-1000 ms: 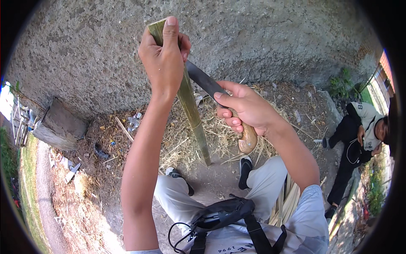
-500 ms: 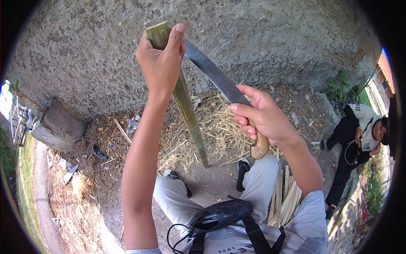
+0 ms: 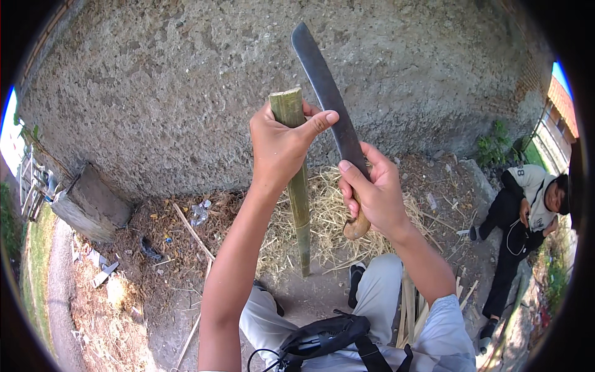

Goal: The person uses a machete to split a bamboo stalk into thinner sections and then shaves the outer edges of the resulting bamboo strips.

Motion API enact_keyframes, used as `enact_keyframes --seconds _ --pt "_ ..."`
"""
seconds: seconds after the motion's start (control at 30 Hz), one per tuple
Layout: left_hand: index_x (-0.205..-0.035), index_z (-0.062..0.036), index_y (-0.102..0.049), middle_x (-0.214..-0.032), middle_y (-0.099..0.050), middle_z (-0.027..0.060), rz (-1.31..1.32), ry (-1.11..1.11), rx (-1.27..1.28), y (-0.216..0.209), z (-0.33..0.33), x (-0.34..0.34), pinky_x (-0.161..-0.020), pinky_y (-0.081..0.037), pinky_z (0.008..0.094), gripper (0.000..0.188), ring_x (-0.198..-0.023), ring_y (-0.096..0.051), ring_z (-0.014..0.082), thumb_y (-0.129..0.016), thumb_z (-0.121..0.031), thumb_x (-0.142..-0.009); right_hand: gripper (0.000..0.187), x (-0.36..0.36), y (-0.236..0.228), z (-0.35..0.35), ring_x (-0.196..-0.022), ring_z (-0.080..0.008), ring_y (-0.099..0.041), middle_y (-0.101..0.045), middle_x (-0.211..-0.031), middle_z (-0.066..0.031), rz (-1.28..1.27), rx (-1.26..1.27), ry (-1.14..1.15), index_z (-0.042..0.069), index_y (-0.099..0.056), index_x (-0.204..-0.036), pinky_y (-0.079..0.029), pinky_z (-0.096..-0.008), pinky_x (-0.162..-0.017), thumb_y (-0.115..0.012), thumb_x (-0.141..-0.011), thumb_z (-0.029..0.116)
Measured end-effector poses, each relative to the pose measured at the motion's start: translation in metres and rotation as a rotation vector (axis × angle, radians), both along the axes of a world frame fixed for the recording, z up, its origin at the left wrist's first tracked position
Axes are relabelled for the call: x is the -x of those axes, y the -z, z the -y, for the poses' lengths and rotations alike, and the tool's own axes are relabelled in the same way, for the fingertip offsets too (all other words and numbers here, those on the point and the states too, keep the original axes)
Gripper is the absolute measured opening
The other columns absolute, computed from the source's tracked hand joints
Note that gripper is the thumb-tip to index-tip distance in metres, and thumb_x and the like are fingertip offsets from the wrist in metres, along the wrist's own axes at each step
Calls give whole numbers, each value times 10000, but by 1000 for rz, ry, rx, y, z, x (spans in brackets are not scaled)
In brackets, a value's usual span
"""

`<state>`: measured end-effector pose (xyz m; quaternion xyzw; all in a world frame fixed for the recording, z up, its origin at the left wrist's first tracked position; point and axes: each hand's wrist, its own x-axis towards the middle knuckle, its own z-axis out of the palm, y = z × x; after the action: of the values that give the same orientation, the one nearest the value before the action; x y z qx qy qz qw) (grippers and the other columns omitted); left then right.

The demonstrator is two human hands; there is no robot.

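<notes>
A green split bamboo piece (image 3: 299,201) stands nearly upright, its lower end at the ground between my feet. My left hand (image 3: 279,142) is closed round it just below the pale cut top, with the thumb stretched to the right against the machete blade. In my right hand (image 3: 378,192) is a machete (image 3: 331,93), gripped by its wooden handle (image 3: 357,227). Its dark blade points up and slightly left, just right of the bamboo, with the tip above the bamboo's top.
Pale shavings (image 3: 334,211) cover the ground before a rough wall (image 3: 186,93). Split strips (image 3: 409,310) lie by my right leg. A wooden stump (image 3: 93,201) stands at the left. At the right another person (image 3: 527,211) sits, and a black bag (image 3: 325,338) hangs at my waist.
The machete has swung more upright, and its tip now shows above my left hand. In the picture, my left hand and the bamboo's top sit lower and further right.
</notes>
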<state>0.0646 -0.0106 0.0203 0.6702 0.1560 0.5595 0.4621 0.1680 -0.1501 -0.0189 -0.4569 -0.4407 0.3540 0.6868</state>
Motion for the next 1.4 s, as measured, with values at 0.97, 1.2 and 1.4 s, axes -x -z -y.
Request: enact_keyframes --seconds 0.97,1.2,1.4 --pt "-767 -40 -638 -605 -593 -25 49 -26 36 2 3 9 -462 -385 223 202 -526 -520 39 -809 -107 -851 258 -7 28 17 -456 -51 -497 -596 -653 -19 83 51 -13 -7 -564 -1209 -384 -215 -394 -628 -995 122" --pt "-786 -43 -624 -611 -593 -20 81 -12 49 4 2 13 -462 -388 225 196 -525 -526 44 -793 -104 -864 243 -9 33 17 -456 -50 -498 -604 -651 -26 42 34 -49 -13 -575 -1182 -372 -212 -398 -630 -995 131" --pt "-789 -36 -627 -616 -595 -14 104 21 56 4 0 15 -461 -384 224 190 -520 -522 47 -770 -114 -888 274 -3 28 22 -456 -54 -499 -608 -659 -36 11 42 -35 -22 -566 -1222 -381 -218 -399 -613 -1008 144"
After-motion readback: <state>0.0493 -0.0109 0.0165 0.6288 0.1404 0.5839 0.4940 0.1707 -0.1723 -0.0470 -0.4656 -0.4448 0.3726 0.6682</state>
